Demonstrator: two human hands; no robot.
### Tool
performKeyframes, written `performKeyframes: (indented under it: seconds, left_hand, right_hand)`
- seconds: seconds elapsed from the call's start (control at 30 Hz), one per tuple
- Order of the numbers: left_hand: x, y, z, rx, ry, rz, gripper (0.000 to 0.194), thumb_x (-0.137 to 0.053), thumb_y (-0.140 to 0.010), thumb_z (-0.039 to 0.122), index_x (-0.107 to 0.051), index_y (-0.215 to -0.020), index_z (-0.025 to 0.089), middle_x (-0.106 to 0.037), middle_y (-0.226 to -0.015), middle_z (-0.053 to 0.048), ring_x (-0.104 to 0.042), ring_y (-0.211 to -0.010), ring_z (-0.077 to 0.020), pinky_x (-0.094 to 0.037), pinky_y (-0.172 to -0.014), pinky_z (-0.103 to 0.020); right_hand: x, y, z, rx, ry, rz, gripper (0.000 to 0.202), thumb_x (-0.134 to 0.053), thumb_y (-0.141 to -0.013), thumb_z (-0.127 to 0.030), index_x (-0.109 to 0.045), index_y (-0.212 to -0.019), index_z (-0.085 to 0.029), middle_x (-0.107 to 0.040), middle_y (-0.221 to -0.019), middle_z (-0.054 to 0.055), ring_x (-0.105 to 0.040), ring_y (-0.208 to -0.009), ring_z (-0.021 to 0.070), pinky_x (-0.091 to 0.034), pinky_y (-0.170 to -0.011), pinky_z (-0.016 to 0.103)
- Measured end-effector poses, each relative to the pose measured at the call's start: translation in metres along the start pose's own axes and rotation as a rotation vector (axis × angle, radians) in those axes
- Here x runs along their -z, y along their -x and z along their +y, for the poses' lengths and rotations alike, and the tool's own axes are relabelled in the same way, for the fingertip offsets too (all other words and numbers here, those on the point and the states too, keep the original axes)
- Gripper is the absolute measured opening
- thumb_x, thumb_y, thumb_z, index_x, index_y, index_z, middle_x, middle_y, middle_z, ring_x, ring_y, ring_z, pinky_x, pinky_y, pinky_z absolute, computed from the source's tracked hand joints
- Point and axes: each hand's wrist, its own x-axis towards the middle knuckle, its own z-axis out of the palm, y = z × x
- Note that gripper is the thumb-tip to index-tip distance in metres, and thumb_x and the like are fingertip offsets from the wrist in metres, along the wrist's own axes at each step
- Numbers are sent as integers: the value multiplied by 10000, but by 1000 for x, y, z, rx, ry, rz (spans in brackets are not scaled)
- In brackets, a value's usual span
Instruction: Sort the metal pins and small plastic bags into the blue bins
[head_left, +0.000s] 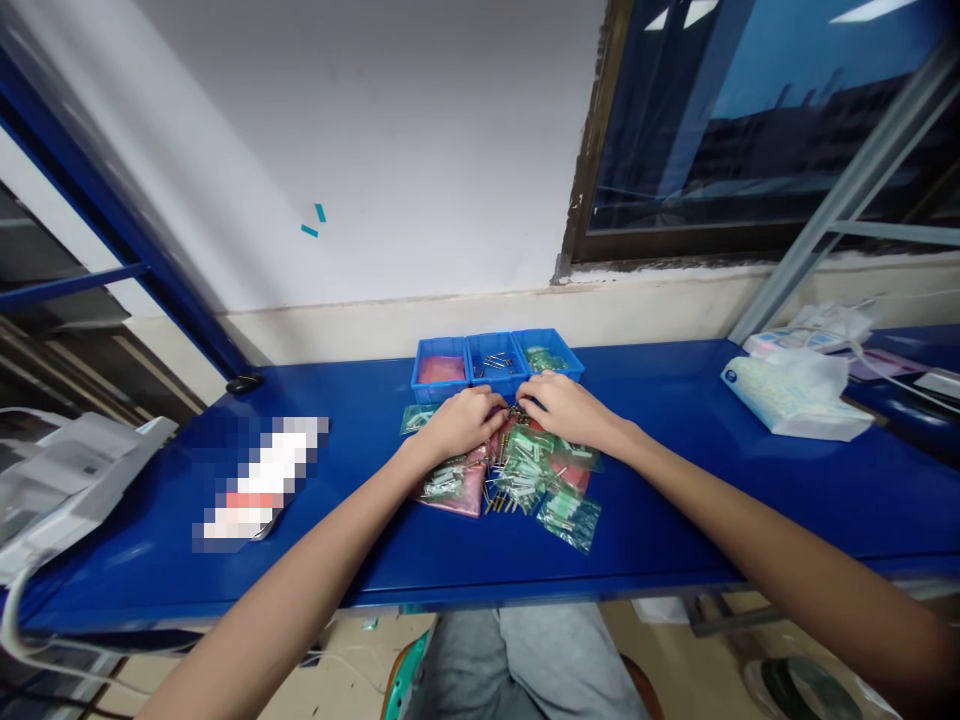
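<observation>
A mixed pile lies on the blue table: green-tinted clear packets point(521, 462) with pale pieces inside, pink packets point(469, 492), and loose metal screw-like pieces point(501, 500). My left hand point(466, 418) rests at the pile's far left side, its fingers bent down over it. Close by on the right, my right hand point(564, 405) has its fingers curled inward among the metal pieces. Both sets of fingertips are partly hidden, so whatever they grip is too small to name. Just beyond my hands stand blue bins holding pink packets point(441, 370), metal pieces point(496, 362) and green packets point(544, 358).
A blurred-out white and red item point(262, 480) lies on the left of the table point(360, 550), near a white device point(67, 490). On the right sits a tissue pack point(799, 395). The wall point(420, 150) and window point(750, 130) rise behind.
</observation>
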Motion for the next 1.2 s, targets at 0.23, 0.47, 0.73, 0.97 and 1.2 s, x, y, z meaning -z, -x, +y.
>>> performKeyframes:
  seconds: [0.23, 0.47, 0.73, 0.97, 1.2]
  left_hand:
    - [1, 1, 3, -1, -9, 28, 232, -490, -991, 289, -673, -1032, 153, -670, -962, -85, -642, -845, -209, -511, -803, -334]
    - [6, 3, 13, 32, -153, 65, 214, -478, -988, 262, -667, -948, 171, -663, -943, -79, -655, -813, -208, -499, -706, -293]
    - [6, 2, 9, 62, -156, 40, 196, -475, -985, 249, -648, -939, 169, -660, -975, -80, -660, -847, -224, -515, -733, -318]
    - [12, 5, 12, 65, -143, 139, 222, -353, -1032, 233, -561, -1025, 158, -628, -989, -85, -637, -794, -207, -511, -702, -325]
    - [12, 4, 11, 50, -20, 226, 220, -327, -1047, 230, -535, -1059, 161, -637, -985, -82, -631, -840, -198, -517, -763, -332]
  right_hand:
    - [-4, 1, 1, 38, -20, 25, 232, -459, -972, -201, -677, -893, -193, -672, -866, 87, -575, -874, 234, -404, -778, 356]
    - [-3, 1, -4, 55, 8, -2, 232, -462, -975, -167, -679, -892, -180, -680, -860, 83, -585, -854, 220, -394, -782, 335]
    - [-3, 0, -3, 69, -5, 15, 244, -461, -983, -172, -686, -888, -177, -695, -877, 82, -595, -871, 220, -410, -836, 347]
    - [0, 0, -7, 44, -77, 37, 180, -483, -978, -191, -660, -1006, -178, -702, -984, 96, -600, -966, 246, -426, -902, 390]
    - [-1, 0, -7, -4, -117, 123, 180, -446, -984, -182, -615, -924, -196, -684, -897, 71, -589, -890, 234, -425, -810, 354]
